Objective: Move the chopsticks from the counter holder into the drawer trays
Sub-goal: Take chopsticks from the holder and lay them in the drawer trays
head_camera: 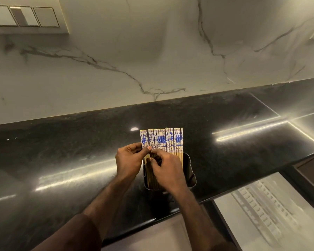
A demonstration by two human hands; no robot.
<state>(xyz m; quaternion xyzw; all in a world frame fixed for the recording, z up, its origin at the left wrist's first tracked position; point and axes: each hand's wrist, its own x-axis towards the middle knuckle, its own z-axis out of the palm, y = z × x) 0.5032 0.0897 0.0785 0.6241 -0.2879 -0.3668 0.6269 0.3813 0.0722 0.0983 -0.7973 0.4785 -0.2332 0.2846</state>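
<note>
Chopsticks (161, 140): blue-floral tops, upright in black holder (188, 169). Left hand (129, 160) pinched leftmost; right hand (166, 166) grip unclear, lower shafts hidden.

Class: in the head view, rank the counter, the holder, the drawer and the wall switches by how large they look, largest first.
1. Counter
2. Drawer
3 and 4. Switches and holder: they look alike, and hands hide part of the holder, so no ranking.

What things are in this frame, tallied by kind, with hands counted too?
Hands: 2, left hand and right hand, both at the chopsticks
Chopstick bundles: 1, blue-patterned chopsticks standing in the holder; single sticks too tightly packed to count
Holders: 1, dark holder on the black counter
Open drawers: 1, drawer at lower right, contents blurred
Total: 5
</note>
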